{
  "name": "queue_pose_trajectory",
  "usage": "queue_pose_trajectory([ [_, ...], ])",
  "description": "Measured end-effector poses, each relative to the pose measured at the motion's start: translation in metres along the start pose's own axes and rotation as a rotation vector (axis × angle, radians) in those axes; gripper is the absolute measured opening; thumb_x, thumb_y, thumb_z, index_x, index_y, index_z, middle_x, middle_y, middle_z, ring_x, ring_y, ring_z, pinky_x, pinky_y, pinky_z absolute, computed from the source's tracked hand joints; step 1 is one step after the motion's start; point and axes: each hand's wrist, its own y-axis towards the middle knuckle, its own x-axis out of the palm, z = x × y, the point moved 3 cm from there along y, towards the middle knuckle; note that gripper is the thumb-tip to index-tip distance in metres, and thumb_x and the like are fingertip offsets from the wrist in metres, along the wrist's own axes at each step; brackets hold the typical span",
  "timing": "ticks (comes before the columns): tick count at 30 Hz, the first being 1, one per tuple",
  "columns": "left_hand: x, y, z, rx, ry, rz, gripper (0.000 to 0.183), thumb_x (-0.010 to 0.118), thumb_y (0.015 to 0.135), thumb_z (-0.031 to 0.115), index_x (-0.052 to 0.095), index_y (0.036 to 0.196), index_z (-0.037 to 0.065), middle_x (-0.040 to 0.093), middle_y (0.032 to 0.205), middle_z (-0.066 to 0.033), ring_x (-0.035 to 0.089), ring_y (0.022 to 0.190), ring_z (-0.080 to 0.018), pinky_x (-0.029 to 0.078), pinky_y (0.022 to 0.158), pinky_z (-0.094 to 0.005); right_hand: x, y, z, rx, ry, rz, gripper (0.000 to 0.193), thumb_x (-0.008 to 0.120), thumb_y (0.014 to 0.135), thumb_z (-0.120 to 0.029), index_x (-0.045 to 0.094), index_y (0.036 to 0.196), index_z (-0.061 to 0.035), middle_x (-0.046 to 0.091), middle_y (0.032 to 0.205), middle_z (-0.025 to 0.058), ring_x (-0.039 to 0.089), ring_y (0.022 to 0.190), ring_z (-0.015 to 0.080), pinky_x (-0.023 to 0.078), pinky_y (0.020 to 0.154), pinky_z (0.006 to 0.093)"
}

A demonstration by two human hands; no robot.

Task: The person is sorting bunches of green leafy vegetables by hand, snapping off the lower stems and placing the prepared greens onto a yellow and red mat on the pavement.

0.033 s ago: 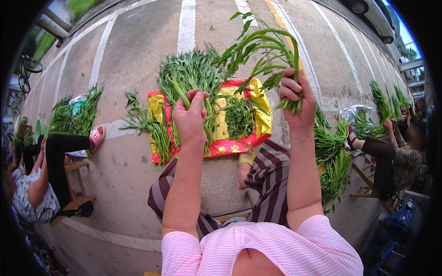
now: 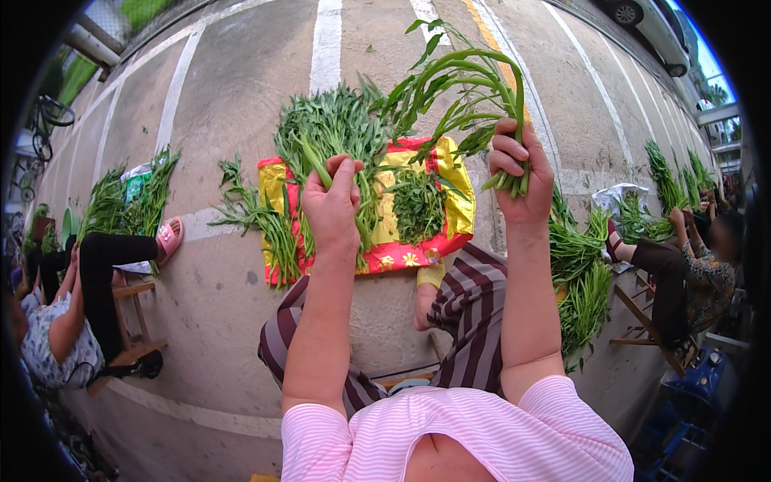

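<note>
My right hand is raised and closed around a bunch of water spinach. Its stems are upright in the fist, and the leafy tops arch over to the left. My left hand, lower and to the left, pinches a pale green water spinach stem that points up and left. Beneath both hands a red and gold plastic sheet lies on the ground. Across its far left part spreads a large pile of water spinach. A short-cut leafy heap rests on its right half, and a smaller bundle overlaps its left edge.
More long greens lie on the ground at my right. One person sits at the left on a wooden stool beside greens. Another person sits at the right. A white car stands at the far right.
</note>
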Motion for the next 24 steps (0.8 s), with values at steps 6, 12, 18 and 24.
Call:
queue_pose_trajectory([
  [6,-0.001,-0.001,0.001,-0.025,-0.003,-0.032,0.010,0.066,0.087,0.007,0.061,0.096,0.004,0.067,0.085,-0.0061,0.044,0.048,-0.0019,0.030,0.040,-0.0160,0.005,-0.004,-0.003,0.016,0.010,-0.020,0.027,0.041,0.101,-0.013,0.040,0.119,0.0075,0.045,0.101,0.0080,0.043,0.068,0.0053,0.040,0.053,0.0187],
  [12,0.000,-0.006,-0.008,-0.044,0.107,-0.044,0.015,0.072,0.081,0.006,0.063,0.093,0.005,0.063,0.078,0.0015,0.047,0.053,-0.0021,0.035,0.046,-0.0181,0.012,-0.005,0.001,0.038,-0.017,-0.038,0.027,0.041,0.101,-0.012,0.039,0.119,0.0075,0.045,0.101,0.0084,0.043,0.067,0.0044,0.039,0.053,0.0182],
  [18,0.008,-0.012,-0.015,-0.063,0.163,-0.106,0.013,0.073,0.083,0.011,0.067,0.093,0.007,0.059,0.071,0.0066,0.044,0.050,0.0002,0.030,0.042,-0.0156,0.010,-0.003,0.008,0.083,-0.112,-0.011,0.025,0.041,0.102,-0.013,0.040,0.117,0.0067,0.046,0.101,0.0077,0.042,0.066,0.0034,0.038,0.052,0.0170],
  [24,0.014,-0.014,-0.017,-0.061,0.150,-0.115,0.012,0.073,0.084,0.012,0.070,0.094,0.008,0.060,0.072,0.0071,0.045,0.051,0.0010,0.029,0.041,-0.0150,0.005,-0.002,0.023,0.115,-0.305,0.035,0.026,0.047,0.100,-0.016,0.049,0.115,0.0055,0.054,0.101,0.0083,0.042,0.066,0.0019,0.036,0.051,0.0153],
])
